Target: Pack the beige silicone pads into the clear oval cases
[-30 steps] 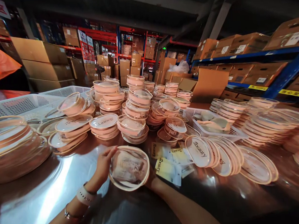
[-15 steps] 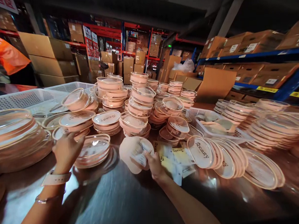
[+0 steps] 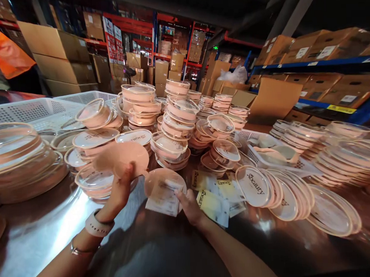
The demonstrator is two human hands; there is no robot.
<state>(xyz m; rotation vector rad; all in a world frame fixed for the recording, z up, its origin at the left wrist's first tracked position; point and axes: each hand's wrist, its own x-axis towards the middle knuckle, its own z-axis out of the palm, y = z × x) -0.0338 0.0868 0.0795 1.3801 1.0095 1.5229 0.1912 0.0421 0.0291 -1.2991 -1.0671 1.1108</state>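
A beige stick-on bra (image 3: 133, 155) is spread out above the metal table, its two cups joined by a narrow middle piece. My left hand (image 3: 122, 190) is closed on the larger-looking left cup, its thumb on the inner face. My right hand (image 3: 189, 205) pinches a small clear packet (image 3: 163, 200) with whitish contents against the other cup; whether its fingers also grip that cup is hidden. Behind my left hand stands a stack of round clear-lidded cases (image 3: 93, 181). Printed packets (image 3: 214, 204), yellow and white, lie just right of my right hand.
Tall stacks of round peach cases (image 3: 178, 114) fill the table's back. Lettered lids (image 3: 251, 186) lean in a row at the right, beside a white perforated basket (image 3: 299, 168). A person's orange sleeve (image 3: 7, 48) shows far left. Cartons (image 3: 325, 48) sit on shelves.
My left hand has come right from beside the case stack and now holds one bra cup. The cups, folded together in my right hand before, are now spread apart. The view has shifted slightly.
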